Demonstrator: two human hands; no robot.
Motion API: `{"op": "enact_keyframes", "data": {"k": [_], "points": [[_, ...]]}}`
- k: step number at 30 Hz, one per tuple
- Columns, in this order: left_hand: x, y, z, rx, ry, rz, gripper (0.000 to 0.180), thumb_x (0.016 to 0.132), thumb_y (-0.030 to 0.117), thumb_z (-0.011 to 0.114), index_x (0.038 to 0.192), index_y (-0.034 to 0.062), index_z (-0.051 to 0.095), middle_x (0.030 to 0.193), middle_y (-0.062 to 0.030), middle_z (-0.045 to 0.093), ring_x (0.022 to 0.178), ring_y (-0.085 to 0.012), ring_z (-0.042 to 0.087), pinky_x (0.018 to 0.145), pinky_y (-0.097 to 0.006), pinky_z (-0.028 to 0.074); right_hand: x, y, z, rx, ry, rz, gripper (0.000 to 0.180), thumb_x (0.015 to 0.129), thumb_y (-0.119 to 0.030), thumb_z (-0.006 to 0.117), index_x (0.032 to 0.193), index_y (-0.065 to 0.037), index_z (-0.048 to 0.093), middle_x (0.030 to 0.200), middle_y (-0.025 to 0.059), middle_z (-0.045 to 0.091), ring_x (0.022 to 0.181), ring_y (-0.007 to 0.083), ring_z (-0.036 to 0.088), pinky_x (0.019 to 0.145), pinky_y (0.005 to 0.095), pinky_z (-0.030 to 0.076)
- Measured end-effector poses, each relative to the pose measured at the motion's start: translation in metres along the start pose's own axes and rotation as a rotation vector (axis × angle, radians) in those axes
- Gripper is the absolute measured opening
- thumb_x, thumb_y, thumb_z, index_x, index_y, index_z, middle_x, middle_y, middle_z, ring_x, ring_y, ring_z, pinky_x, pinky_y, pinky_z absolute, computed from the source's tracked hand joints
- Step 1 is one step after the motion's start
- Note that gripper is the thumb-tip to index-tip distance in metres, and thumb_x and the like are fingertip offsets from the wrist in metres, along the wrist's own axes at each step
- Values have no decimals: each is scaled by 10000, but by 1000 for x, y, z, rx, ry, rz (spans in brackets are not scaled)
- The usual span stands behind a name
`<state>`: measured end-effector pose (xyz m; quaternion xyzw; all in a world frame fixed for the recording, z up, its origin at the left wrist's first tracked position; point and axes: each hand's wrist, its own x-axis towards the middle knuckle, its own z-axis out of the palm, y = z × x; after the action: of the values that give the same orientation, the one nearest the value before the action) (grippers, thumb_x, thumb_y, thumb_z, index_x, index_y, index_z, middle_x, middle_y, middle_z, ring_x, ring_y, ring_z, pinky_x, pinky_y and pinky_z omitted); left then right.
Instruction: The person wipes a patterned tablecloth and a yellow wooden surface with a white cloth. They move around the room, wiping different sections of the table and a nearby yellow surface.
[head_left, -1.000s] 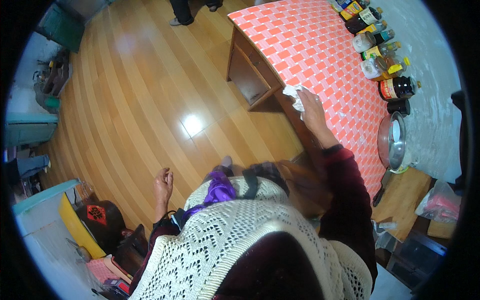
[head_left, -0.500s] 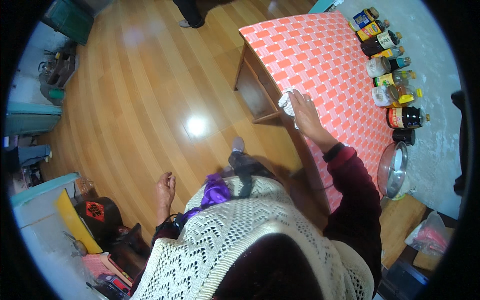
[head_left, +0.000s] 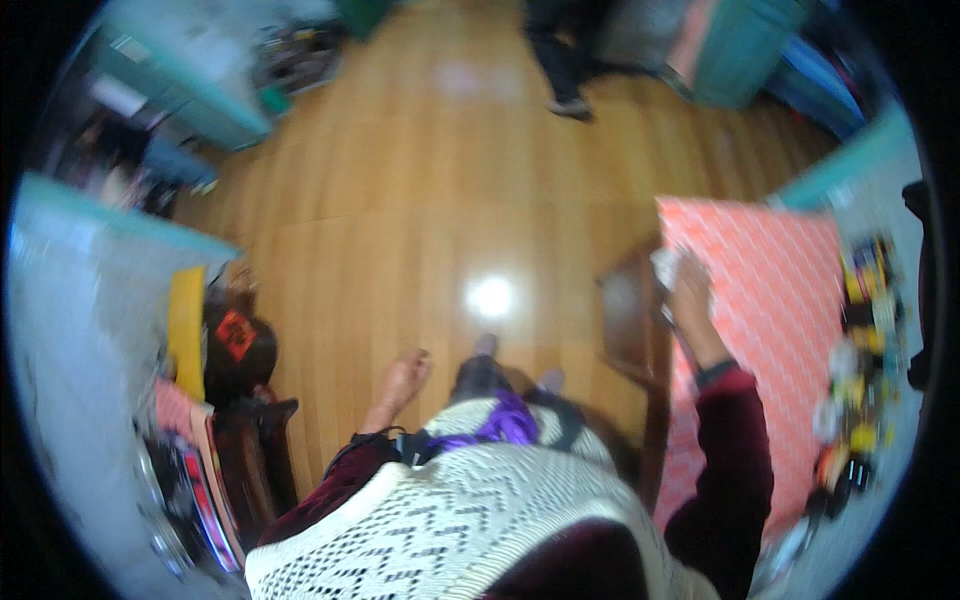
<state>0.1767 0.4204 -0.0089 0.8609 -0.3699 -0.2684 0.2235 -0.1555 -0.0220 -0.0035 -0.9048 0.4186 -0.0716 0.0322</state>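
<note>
To wipe well, as the work appears to be, press the cloth (head_left: pixel 662 265) flat under your whole palm and stroke along the table's (head_left: pixel 775 350) left edge, overlapping each pass up to the far left corner. Loose folds at the rim could snag or shed crumbs. The cloth sits on that edge, short of the corner. Your right hand (head_left: pixel 690 292) lies over it, forearm reaching forward across the tabletop; blur hides how tightly the fingers close. Your left hand (head_left: pixel 404 378), well apart, hangs over the floor, fingers loosely curled.
</note>
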Motion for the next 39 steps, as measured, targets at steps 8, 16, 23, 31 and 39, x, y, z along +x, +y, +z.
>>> {"op": "enact_keyframes", "data": {"k": [8, 16, 23, 31, 39], "points": [[5, -25, -102, 190, 43, 68, 252, 891, 256, 586, 1057, 72, 630, 875, -143, 660, 809, -322, 643, 696, -425, 517, 30, -37, 6, -245, -39, 163, 341, 873, -42, 476, 1202, 45, 507, 1234, 205, 514, 1126, 372, 502, 866, 478, 476], [4, -41, -144, 231, 114, 39, 255, 888, 271, 591, 1055, 80, 622, 873, -124, 664, 820, -302, 645, 669, -426, 514, 72, -40, 13, -167, -43, 269, 239, 820, -27, 554, 1056, 2, 583, 1077, 145, 555, 1031, 341, 528, 792, 438, 513], [-6, -55, -165, 119, 154, 5, 223, 876, 229, 587, 995, 43, 617, 911, -209, 634, 839, -408, 599, 705, -475, 480, 95, -42, 3, -233, -148, 179, 292, 726, -101, 695, 1006, -37, 642, 1065, 141, 597, 1036, 335, 538, 863, 432, 484], [-3, -59, -164, 144, 173, 100, 210, 877, 231, 577, 980, 52, 619, 903, -206, 633, 827, -401, 599, 691, -470, 479, 75, -99, -46, 352, -116, -121, 184, 774, -104, 632, 949, -64, 674, 950, 134, 621, 972, 325, 549, 832, 407, 444], [-7, -53, -179, 153, 108, 28, 231, 878, 229, 569, 1018, 51, 613, 909, -195, 633, 834, -403, 594, 710, -472, 475, -6, 108, -47, -30, 42, 565, 430, 924, -242, 505, 1267, 18, 514, 1258, 228, 546, 1166, 366, 514, 982, 433, 414]]}}
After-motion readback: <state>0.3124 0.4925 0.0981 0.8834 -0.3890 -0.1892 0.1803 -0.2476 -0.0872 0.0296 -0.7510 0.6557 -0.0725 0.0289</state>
